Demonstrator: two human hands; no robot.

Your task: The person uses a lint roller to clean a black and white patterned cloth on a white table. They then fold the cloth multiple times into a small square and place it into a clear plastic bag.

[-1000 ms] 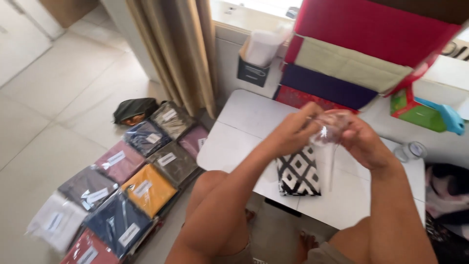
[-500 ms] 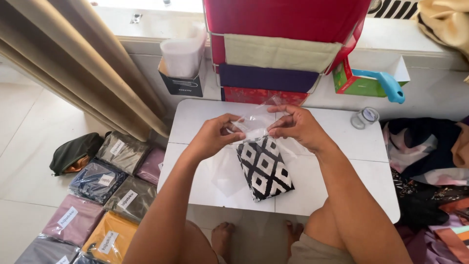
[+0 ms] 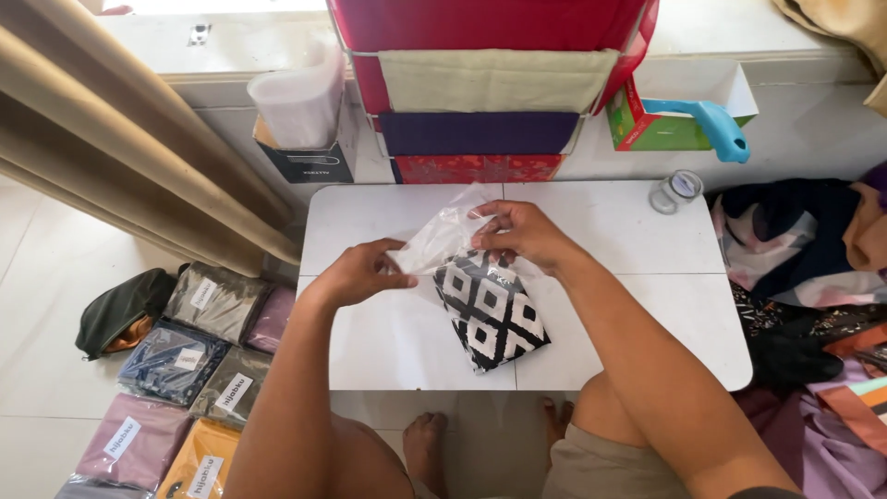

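I have the clear plastic bag (image 3: 443, 236) pinched by its open flap, left hand (image 3: 362, 273) on the left corner, right hand (image 3: 522, 233) on the right. The black-and-white patterned cloth (image 3: 490, 310) sits inside it, mid-table (image 3: 637, 314). I judge this the closing step, which calls for folding the flap flat over the cloth.

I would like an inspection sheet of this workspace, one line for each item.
Surface: small white table, low, over the person's legs.
Job's things: black-and-white patterned cloth flat on the table, its top end in a clear plastic bag.
Clutter: small round container at the table's far right corner.
Grippers: left hand and right hand both pinch the bag's mouth.
Cables: nothing seen.
Surroundings: bagged cloths on the floor at left, folded fabrics stacked behind, curtain, loose clothes at right.
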